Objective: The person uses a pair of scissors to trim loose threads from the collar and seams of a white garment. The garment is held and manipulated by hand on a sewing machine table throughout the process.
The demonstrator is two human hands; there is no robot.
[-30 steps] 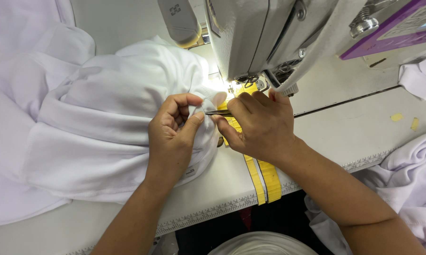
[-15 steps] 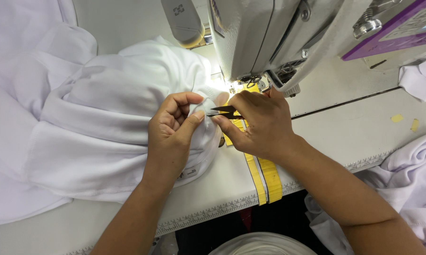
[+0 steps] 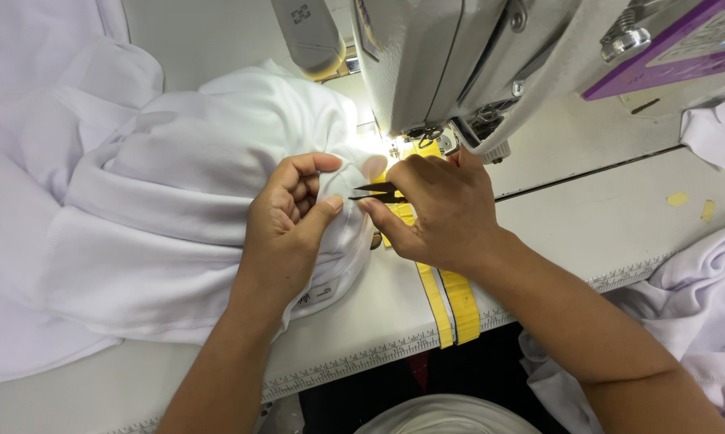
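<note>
White tabletop (image 3: 620, 233) under grey sewing machine (image 3: 427, 64); bunched white knit garment (image 3: 177, 201) left of needle, beside yellow tape strip (image 3: 459, 301); left hand (image 3: 286, 229) pinching garment edge; right hand (image 3: 443, 209) clamped on small black thread snips (image 3: 378, 193), blades touching cloth.

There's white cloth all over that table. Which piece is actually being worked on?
The big bunched piece left of the sewing machine: the left hand pinches its edge while the right hand holds small black snips to it. The others lie untouched.
</note>
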